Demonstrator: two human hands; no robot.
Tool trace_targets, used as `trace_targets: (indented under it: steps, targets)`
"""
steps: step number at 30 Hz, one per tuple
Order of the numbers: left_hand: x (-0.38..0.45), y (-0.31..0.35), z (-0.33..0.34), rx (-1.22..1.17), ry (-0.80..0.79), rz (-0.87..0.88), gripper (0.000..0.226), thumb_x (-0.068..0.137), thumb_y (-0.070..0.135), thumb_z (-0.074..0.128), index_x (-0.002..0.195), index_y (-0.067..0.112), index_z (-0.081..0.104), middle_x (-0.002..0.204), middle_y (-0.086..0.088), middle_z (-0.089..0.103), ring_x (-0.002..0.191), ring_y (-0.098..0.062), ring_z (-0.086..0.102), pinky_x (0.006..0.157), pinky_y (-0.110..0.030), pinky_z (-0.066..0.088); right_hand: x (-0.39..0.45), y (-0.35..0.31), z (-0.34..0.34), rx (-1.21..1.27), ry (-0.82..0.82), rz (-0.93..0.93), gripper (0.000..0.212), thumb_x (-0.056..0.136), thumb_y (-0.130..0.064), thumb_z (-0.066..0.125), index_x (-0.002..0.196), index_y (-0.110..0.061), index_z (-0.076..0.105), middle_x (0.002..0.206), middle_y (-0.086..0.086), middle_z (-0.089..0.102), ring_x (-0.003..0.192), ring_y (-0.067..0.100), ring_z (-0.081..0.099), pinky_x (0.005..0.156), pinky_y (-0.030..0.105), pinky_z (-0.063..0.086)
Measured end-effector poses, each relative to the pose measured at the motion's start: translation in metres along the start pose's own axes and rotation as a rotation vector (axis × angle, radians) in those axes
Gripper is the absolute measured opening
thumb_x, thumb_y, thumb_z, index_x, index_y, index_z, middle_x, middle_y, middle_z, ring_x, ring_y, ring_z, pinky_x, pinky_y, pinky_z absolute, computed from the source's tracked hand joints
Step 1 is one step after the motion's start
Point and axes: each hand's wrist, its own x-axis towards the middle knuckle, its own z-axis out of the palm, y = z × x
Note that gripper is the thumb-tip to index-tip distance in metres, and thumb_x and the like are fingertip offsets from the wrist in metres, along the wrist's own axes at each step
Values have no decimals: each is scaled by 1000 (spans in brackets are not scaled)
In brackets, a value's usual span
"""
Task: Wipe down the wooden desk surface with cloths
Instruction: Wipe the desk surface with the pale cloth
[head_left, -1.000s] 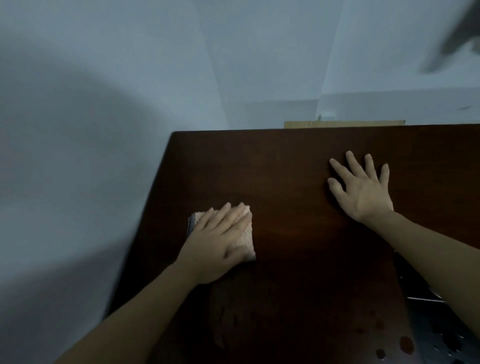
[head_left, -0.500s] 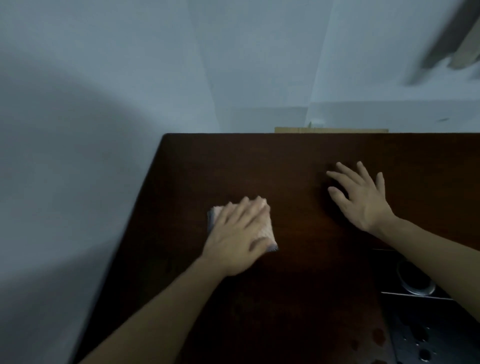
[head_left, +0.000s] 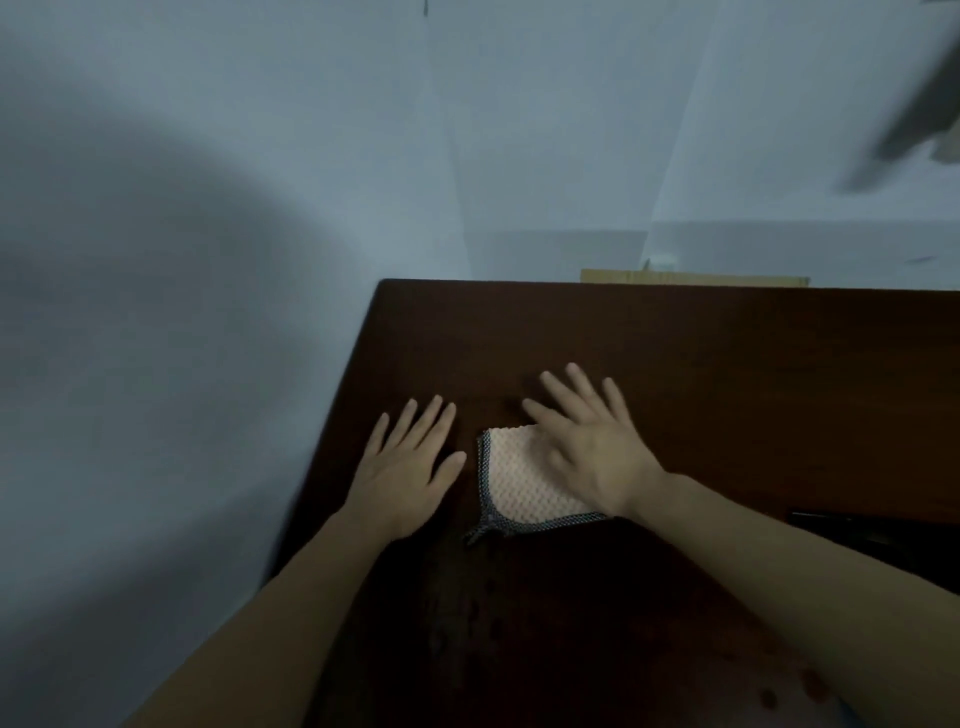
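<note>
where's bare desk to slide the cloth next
Bare wood runs from the fingertips to the desk's far edge, and rightward. Crowded near the left edge: left hand, cloth and right hand lie side by side.

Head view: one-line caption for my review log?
Right hand flat on pink cloth; left hand flat on wooden desk beside it.

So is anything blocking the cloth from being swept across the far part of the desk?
Nothing visible does. The right hand lies flat on the cloth, the left hand rests on the desk beside it, and the dark wood beyond the fingers shows nothing lying on it.
</note>
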Motion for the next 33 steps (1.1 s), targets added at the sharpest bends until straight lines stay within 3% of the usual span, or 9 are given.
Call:
trace_targets:
  steps: [4,8,12,20,22,26,28,30,33]
  targets:
    - [-3,-7,1,-39,20,-39,76,95,66,-2,162,30,-1,169,10,-7,154,-12,-13,123,-36,-11,14,-31,27,-46,-97,-201,72,94,-59,-2,162,-35,5,168,-4,-17,150,16,-28,120,39,-21]
    - [7,1,3,-85,68,-61,59,108,49,16,162,30,-1,168,11,-10,154,-11,-15,123,-36,-12,0,-23,46,-146,-98,-207,69,95,-61,-13,159,-37,-8,164,-5,-23,151,19,-27,119,44,-22]
    - [25,15,6,-92,96,-23,59,108,48,18,161,33,0,168,11,-11,154,-13,-16,123,-39,-13,-11,-6,45,-143,-87,-177,73,92,-69,-14,159,-40,-4,166,-6,-18,151,25,-24,119,53,-17]
    - [44,35,21,-74,157,-74,58,106,49,20,160,38,2,168,11,-9,154,-14,-15,124,-43,-12,21,39,21,-204,-87,-51,67,99,-72,1,156,-44,-18,163,-8,-28,152,24,-27,121,53,-18]
    - [44,35,21,-79,161,-77,58,106,49,20,160,38,3,168,12,-8,154,-13,-15,124,-42,-11,21,39,20,-184,-66,32,67,99,-70,2,156,-43,-17,164,-8,-27,153,24,-25,121,53,-17]
    - [42,36,19,-93,178,-73,58,106,50,21,160,39,4,168,12,-7,154,-12,-15,123,-41,-13,19,21,23,26,12,557,67,101,-64,3,159,-37,-14,167,-2,-24,153,31,-22,121,58,-12]
    - [41,36,19,-93,187,-75,58,106,49,22,160,38,5,168,12,-6,154,-12,-15,123,-41,-12,24,14,21,153,-6,694,66,102,-61,5,160,-34,-15,166,1,-28,152,33,-25,120,61,-11]
    - [41,35,20,-85,188,-74,58,106,49,21,160,38,4,168,12,-7,154,-12,-15,123,-41,-13,26,18,15,159,-29,622,66,103,-60,7,158,-35,-18,164,-1,-31,152,33,-26,120,62,-11]
    - [42,33,23,-94,196,-68,58,106,50,21,160,38,4,168,13,-7,154,-13,-15,123,-42,-12,18,48,3,-49,-48,118,59,102,-58,1,154,-43,-23,161,-10,-33,151,22,-30,120,51,-18]
